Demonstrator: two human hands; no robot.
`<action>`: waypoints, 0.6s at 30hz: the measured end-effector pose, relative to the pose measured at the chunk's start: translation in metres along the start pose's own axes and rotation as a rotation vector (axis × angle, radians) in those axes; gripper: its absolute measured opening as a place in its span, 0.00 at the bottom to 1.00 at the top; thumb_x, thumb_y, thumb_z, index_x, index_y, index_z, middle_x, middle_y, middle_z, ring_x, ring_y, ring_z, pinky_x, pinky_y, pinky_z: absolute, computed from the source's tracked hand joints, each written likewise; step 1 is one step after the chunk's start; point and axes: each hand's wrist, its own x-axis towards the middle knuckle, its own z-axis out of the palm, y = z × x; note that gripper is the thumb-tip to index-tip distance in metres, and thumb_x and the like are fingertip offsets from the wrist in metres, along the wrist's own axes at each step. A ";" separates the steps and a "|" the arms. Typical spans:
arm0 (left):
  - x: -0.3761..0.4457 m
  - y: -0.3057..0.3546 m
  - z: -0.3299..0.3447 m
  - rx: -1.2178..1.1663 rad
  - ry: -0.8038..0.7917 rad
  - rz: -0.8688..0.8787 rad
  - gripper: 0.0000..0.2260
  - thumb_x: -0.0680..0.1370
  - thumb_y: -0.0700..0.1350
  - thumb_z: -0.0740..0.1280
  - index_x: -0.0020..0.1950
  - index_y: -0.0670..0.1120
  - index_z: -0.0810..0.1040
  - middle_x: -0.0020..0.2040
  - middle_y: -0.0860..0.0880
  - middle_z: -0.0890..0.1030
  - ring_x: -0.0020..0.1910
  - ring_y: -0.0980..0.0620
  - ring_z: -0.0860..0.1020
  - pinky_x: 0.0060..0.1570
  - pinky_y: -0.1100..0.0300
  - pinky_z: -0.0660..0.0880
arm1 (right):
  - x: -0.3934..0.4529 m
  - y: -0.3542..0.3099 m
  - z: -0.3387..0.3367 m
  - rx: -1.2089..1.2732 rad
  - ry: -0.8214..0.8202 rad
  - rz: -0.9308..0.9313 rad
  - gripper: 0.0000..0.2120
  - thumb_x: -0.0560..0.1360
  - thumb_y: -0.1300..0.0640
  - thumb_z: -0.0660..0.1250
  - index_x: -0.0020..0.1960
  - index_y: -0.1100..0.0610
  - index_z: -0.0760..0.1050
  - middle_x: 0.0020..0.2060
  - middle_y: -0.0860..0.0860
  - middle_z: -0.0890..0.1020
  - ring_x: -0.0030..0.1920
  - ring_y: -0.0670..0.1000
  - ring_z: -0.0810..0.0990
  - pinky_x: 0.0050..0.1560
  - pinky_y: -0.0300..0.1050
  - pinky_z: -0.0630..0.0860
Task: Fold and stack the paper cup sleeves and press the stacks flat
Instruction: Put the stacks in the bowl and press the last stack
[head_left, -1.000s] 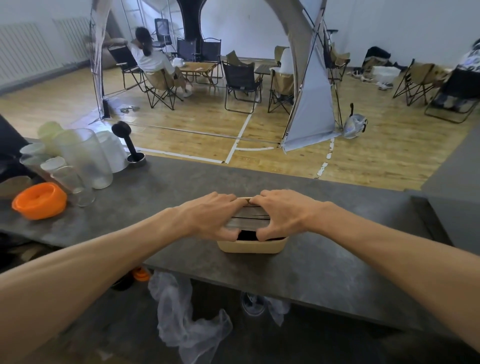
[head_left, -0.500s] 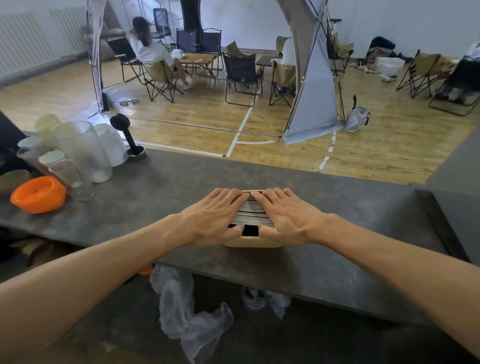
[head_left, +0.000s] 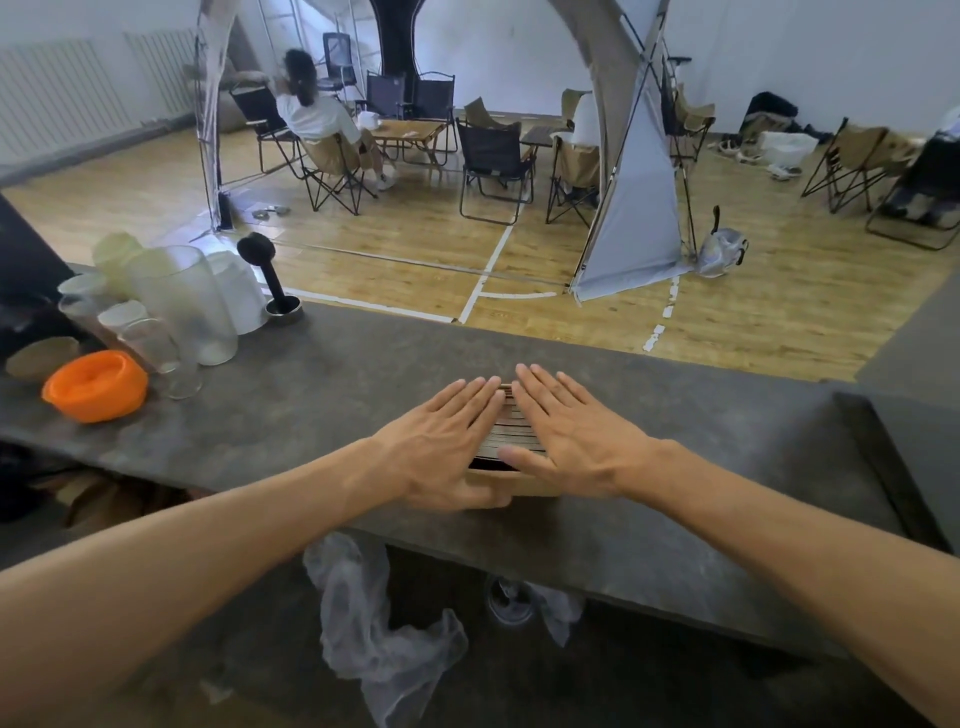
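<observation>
A stack of flattened brown paper cup sleeves (head_left: 506, 434) sits in a low beige container (head_left: 540, 487) near the front edge of the grey counter (head_left: 322, 395). My left hand (head_left: 447, 441) lies palm-down on the left half of the stack, fingers straight and together. On the right half my right hand (head_left: 566, 436) lies the same way, its thumb across the stack's near end. Only a narrow strip of sleeve edges shows between the two hands; the rest is hidden under them.
At the counter's left end stand several clear plastic cups (head_left: 182, 306), an orange bowl (head_left: 96, 384) and a black tamper (head_left: 270, 275). A raised grey ledge (head_left: 904, 431) borders the right. A plastic bag (head_left: 374, 639) hangs below the counter. Folding chairs and seated people fill the room beyond.
Both hands went from curled fingers gripping the stack's sides to flat palms lying on top of it. The stack now sits lower in the container.
</observation>
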 end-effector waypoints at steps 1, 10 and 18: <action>0.000 0.001 0.001 0.011 0.000 0.001 0.48 0.74 0.75 0.44 0.78 0.40 0.35 0.79 0.43 0.35 0.77 0.50 0.34 0.77 0.52 0.39 | 0.001 -0.001 0.003 0.004 0.001 -0.009 0.43 0.78 0.29 0.39 0.79 0.57 0.33 0.78 0.52 0.33 0.76 0.47 0.30 0.77 0.48 0.34; 0.000 0.005 0.001 0.063 -0.007 -0.024 0.52 0.73 0.74 0.53 0.77 0.39 0.34 0.79 0.40 0.35 0.78 0.45 0.36 0.77 0.51 0.38 | 0.001 -0.004 0.007 0.036 -0.003 -0.003 0.44 0.77 0.28 0.39 0.79 0.57 0.32 0.78 0.53 0.33 0.77 0.47 0.30 0.77 0.48 0.34; 0.001 -0.006 -0.011 0.024 -0.092 -0.026 0.57 0.70 0.75 0.60 0.77 0.39 0.33 0.78 0.39 0.35 0.78 0.45 0.35 0.77 0.52 0.37 | 0.000 0.001 -0.015 -0.012 -0.100 0.011 0.60 0.67 0.18 0.49 0.79 0.60 0.32 0.78 0.56 0.33 0.77 0.52 0.31 0.77 0.50 0.33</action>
